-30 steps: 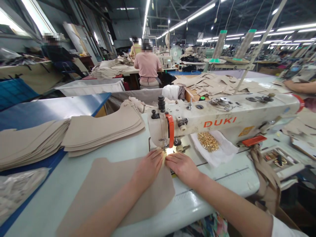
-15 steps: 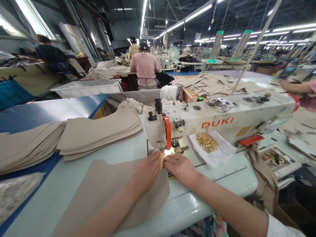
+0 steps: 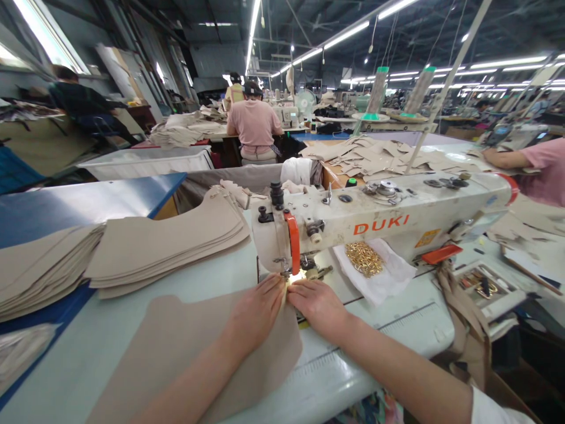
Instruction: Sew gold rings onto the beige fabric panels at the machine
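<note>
A large beige fabric panel (image 3: 189, 330) lies on the pale sewing table, its far right corner under the needle area of a white sewing machine (image 3: 379, 227). On that corner my left hand (image 3: 261, 309) is closed, fingers together and pointing at the lit presser foot. From the other side my right hand (image 3: 318, 306) meets it, bent fingers pinching the panel's edge. The fingertips of both hands nearly touch just in front of the needle. What lies beneath them is hidden. An orange guard (image 3: 292, 241) stands right above the hands.
Stacked beige panels (image 3: 168, 241) lie to the left. Gold-coloured metal pieces (image 3: 364, 259) rest on a white cloth (image 3: 386, 281) under the machine arm. A parts tray (image 3: 488, 288) and hanging beige strips (image 3: 463, 321) are at the right. A co-worker in pink (image 3: 255, 123) sits ahead; another person's arm (image 3: 507, 158) reaches in at right.
The whole view has shifted slightly, so the machine and table appear a little left and lower. My hands stay at the needle on the panel, with hardly any movement.
</note>
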`<state>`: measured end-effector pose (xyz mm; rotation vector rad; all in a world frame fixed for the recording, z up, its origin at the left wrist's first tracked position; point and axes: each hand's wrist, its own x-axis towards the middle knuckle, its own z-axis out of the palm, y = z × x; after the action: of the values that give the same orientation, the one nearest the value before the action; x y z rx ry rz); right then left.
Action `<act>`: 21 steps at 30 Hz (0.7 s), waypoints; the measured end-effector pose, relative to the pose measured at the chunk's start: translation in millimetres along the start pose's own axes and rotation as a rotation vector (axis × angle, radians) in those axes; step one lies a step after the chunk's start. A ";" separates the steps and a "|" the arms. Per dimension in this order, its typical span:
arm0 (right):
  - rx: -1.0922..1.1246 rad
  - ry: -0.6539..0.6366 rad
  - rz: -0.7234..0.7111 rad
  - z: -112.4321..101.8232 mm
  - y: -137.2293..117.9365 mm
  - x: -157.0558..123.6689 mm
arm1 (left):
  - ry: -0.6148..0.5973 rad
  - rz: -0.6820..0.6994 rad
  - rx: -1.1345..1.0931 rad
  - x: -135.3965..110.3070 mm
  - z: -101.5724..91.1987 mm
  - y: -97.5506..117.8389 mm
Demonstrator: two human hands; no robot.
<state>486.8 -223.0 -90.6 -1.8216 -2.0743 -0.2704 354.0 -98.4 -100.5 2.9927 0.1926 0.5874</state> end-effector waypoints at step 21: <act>-0.010 0.035 -0.003 -0.5 -1.8 -2.6 | 0.049 0.004 0.044 -2.0 0.5 2.8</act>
<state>485.4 -225.8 -91.0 -1.8064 -2.0552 -0.3119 352.6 -101.5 -101.4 3.0237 0.2051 0.6658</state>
